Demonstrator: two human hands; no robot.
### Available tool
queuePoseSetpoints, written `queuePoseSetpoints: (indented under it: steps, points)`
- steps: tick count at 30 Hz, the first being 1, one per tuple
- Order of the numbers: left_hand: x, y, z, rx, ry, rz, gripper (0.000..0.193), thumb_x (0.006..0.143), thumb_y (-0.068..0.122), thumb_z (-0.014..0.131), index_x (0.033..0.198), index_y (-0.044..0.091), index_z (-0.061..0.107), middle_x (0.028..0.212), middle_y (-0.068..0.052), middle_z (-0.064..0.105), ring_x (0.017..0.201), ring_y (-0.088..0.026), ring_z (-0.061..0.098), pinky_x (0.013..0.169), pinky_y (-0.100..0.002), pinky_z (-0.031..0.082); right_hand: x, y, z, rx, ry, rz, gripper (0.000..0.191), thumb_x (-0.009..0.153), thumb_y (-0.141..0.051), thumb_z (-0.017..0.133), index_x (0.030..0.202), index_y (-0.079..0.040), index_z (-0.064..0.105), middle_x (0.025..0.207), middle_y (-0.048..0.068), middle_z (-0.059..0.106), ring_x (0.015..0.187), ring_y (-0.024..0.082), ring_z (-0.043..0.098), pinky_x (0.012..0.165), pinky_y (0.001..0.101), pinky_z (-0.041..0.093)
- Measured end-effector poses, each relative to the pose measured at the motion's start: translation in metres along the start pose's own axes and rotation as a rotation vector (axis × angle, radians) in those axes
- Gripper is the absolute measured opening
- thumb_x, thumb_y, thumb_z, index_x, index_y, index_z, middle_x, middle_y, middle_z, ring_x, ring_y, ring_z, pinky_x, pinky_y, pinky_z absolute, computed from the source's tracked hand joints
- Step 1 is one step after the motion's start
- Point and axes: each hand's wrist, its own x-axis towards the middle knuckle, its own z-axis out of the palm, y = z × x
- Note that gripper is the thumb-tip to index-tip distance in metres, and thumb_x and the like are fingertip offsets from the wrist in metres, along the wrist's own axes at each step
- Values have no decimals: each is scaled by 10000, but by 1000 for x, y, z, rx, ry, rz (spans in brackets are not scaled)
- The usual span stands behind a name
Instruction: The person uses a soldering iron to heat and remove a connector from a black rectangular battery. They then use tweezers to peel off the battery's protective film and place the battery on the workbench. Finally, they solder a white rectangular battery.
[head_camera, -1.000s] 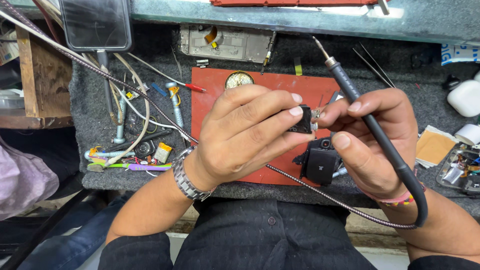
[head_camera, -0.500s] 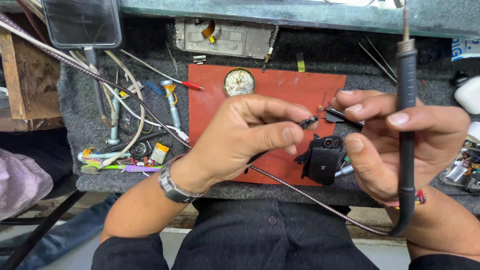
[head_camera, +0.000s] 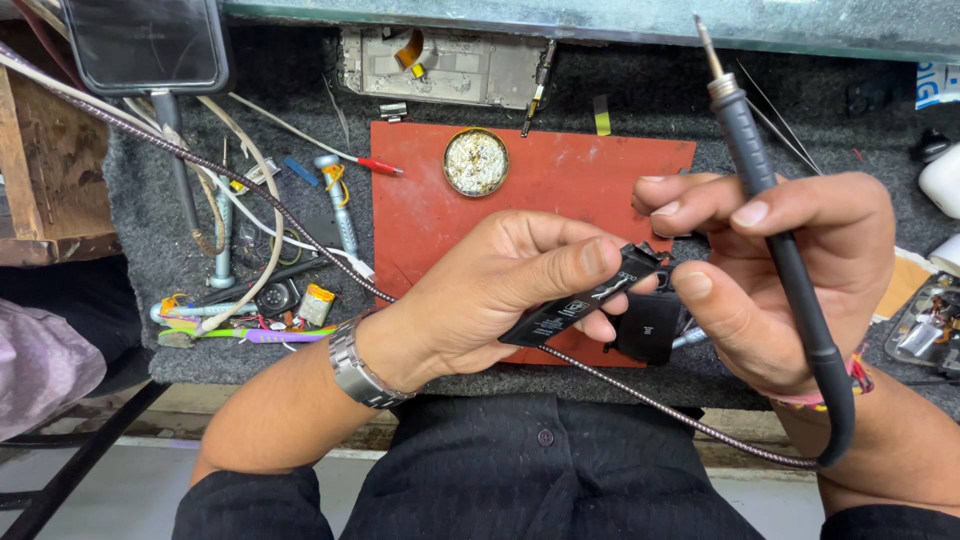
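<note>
My left hand (head_camera: 500, 300) pinches a flat black battery (head_camera: 580, 303) between thumb and fingers, above the near edge of a red mat (head_camera: 560, 180). My right hand (head_camera: 790, 270) grips a dark soldering iron (head_camera: 765, 190) in its palm, with the metal tip pointing up and away. The right thumb and forefinger meet the battery's far end, where a small connector sticks out. A small black square part (head_camera: 648, 330) lies on the mat just under both hands. The iron's braided cable (head_camera: 250, 190) runs under my left wrist and loops back to the right hand.
A round tin of brass wool (head_camera: 476, 161) sits at the mat's far edge. Behind it lies a bare phone frame (head_camera: 445, 65). A dark phone on a stand (head_camera: 145, 40), a wooden box (head_camera: 45, 170), loose tools and wires (head_camera: 260, 300) crowd the left. A white bottle (head_camera: 940, 180) stands right.
The battery has turned in my left hand and now shows its full length. The soldering iron has tilted so its tip leans left. The black square part has stayed on the mat.
</note>
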Motion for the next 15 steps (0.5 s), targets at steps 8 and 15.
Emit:
queuePoseSetpoints:
  steps: [8, 15]
  points:
    - [4, -5, -2, -18, 3, -31, 325, 1037, 254, 706, 1160, -46, 716, 1088, -117, 741, 899, -130, 715, 815, -292, 619, 2, 1, 2, 40, -19, 28, 403, 969, 36, 706, 1262, -99, 463, 1148, 177, 679, 1224, 275, 685, 1090, 413, 602]
    - [4, -6, -1, -17, 9, -43, 347, 1035, 267, 711, 1162, -56, 714, 1069, -117, 734, 911, -138, 712, 817, -304, 624, 3, 0, 0, 9, -44, 41, 354, 999, 43, 704, 1229, -96, 473, 1105, 156, 689, 1197, 267, 701, 1080, 420, 606]
